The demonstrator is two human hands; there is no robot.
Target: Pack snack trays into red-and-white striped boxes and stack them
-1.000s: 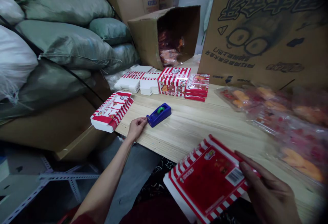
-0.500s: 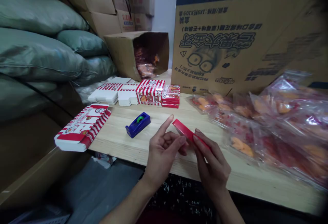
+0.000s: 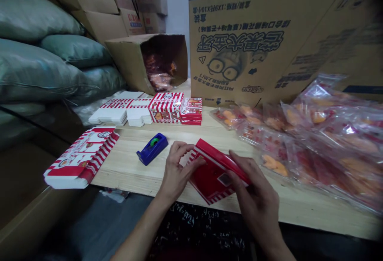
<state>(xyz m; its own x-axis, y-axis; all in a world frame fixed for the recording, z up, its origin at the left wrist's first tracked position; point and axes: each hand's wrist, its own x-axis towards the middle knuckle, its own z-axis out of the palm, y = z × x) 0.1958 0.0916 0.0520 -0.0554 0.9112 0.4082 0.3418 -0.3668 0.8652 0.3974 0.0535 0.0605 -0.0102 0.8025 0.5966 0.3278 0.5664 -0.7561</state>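
Note:
Between my two hands is a red box [image 3: 206, 179] with red-and-white striped edges, tilted over the front of the table. My left hand [image 3: 176, 171] grips its left side, thumb on the broad red face and fingers behind. My right hand [image 3: 257, 197] closes on the right end, thumb near a small pale panel and fingers along the narrow top side. A blue tape dispenser [image 3: 152, 148] with a green core sits just left of my left hand. Farther left lies a stack of flat striped cartons [image 3: 82, 155].
Behind are stacked white-and-red cartons [image 3: 115, 109], a striped box [image 3: 167, 107] and a small red stack [image 3: 191, 111]. Clear bags with orange pieces [image 3: 275, 165] heap at the right. An open cardboard box [image 3: 128, 55], a large carton [image 3: 239, 18] and plump sacks [image 3: 38, 65] stand around the table [image 3: 128, 173].
The red box has turned from edge-on so its broad red face shows. My left hand, its forefinger extended before, now grips the box's left side. The view has shifted slightly right.

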